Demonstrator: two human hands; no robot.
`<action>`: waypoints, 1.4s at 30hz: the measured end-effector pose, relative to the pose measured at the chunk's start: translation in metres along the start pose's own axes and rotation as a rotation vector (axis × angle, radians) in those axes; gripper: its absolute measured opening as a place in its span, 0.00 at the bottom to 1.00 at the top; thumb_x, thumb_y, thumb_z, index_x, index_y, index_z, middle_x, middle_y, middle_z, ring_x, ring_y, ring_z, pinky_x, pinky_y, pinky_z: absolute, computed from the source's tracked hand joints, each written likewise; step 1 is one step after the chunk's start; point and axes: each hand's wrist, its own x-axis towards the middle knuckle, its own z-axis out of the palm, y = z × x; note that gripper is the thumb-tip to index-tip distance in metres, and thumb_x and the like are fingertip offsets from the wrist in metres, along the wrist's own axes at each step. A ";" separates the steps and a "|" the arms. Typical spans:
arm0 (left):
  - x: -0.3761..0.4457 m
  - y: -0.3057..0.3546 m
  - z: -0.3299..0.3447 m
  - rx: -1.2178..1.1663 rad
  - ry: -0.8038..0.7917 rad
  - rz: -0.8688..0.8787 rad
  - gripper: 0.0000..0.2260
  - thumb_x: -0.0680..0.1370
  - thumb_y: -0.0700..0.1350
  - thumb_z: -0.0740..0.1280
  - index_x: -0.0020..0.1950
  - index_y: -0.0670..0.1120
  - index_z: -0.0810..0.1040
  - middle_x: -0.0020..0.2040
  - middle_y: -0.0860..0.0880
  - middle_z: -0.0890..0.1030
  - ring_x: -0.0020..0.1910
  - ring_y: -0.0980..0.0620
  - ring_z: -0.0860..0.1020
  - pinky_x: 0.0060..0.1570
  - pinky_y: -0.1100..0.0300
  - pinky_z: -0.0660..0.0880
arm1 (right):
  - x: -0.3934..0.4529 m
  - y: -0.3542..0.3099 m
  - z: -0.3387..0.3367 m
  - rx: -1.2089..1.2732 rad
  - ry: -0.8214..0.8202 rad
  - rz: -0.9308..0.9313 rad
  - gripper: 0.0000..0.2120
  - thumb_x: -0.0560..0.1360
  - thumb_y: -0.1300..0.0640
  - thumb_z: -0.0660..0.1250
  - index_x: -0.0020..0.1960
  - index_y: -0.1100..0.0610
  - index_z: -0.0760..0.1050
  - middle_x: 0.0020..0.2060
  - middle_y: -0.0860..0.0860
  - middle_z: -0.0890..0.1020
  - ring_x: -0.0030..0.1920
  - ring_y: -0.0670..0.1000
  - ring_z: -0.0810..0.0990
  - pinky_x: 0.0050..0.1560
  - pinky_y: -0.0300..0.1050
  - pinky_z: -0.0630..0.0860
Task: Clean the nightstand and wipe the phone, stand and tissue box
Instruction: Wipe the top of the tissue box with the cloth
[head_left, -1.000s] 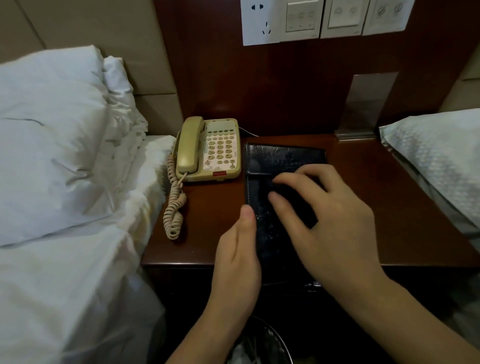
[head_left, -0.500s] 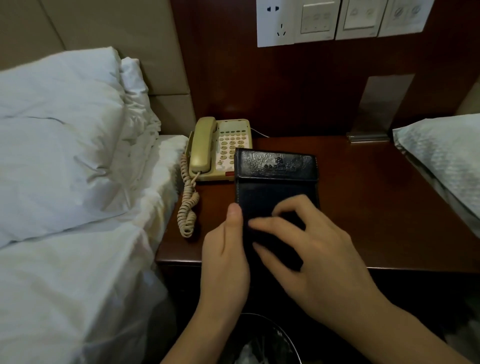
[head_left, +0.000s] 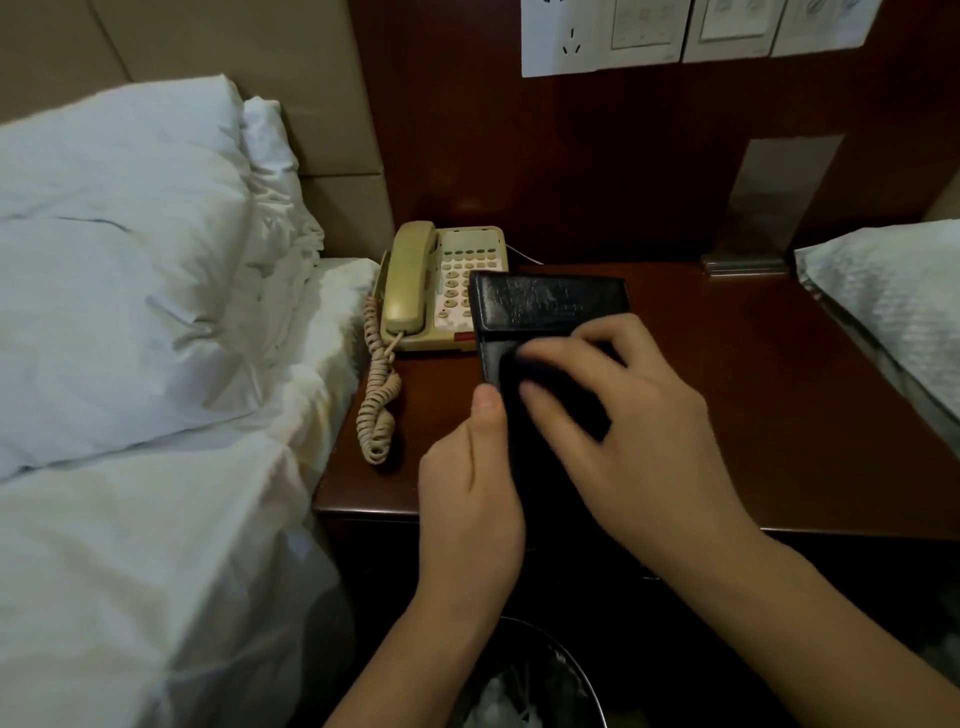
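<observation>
A black leather tissue box (head_left: 550, 304) is tilted up over the front of the dark wooden nightstand (head_left: 753, 415). My left hand (head_left: 467, 493) grips its left edge, thumb on top. My right hand (head_left: 644, 431) lies over the box, with its fingers curled on what looks like a dark cloth (head_left: 550, 379) pressed against the top. A beige corded phone (head_left: 441, 270) sits at the back left, partly hidden by the box. The metal stand (head_left: 779, 197) is upright at the back right.
White bedding and a pillow (head_left: 130, 260) press against the nightstand's left side. Another pillow (head_left: 893, 301) overlaps its right edge. A lined waste bin (head_left: 519, 691) stands on the floor below my arms. Wall sockets and switches (head_left: 597, 36) are above.
The tissue box has come up off the nightstand and towards me, now covering part of the phone. My right hand has slid back along its top, its fingers more curled.
</observation>
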 end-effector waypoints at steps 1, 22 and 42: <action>0.001 -0.002 -0.002 -0.008 -0.003 -0.002 0.22 0.83 0.54 0.56 0.34 0.46 0.76 0.30 0.52 0.78 0.30 0.58 0.73 0.31 0.60 0.68 | -0.003 -0.002 0.001 0.003 -0.046 -0.028 0.15 0.78 0.46 0.64 0.63 0.45 0.77 0.56 0.44 0.72 0.54 0.44 0.75 0.52 0.42 0.76; -0.004 -0.004 0.005 -0.037 -0.032 0.063 0.22 0.84 0.52 0.57 0.32 0.45 0.72 0.29 0.52 0.74 0.30 0.58 0.69 0.29 0.59 0.65 | -0.005 -0.004 -0.009 -0.065 0.033 -0.043 0.13 0.77 0.50 0.67 0.60 0.49 0.80 0.54 0.48 0.74 0.52 0.48 0.77 0.47 0.42 0.76; 0.014 -0.003 -0.005 -0.071 -0.027 -0.056 0.21 0.85 0.55 0.58 0.44 0.46 0.85 0.44 0.44 0.87 0.48 0.40 0.84 0.53 0.39 0.78 | -0.023 0.006 -0.012 -0.054 -0.099 -0.097 0.12 0.75 0.51 0.69 0.59 0.47 0.79 0.53 0.46 0.73 0.52 0.48 0.76 0.49 0.42 0.75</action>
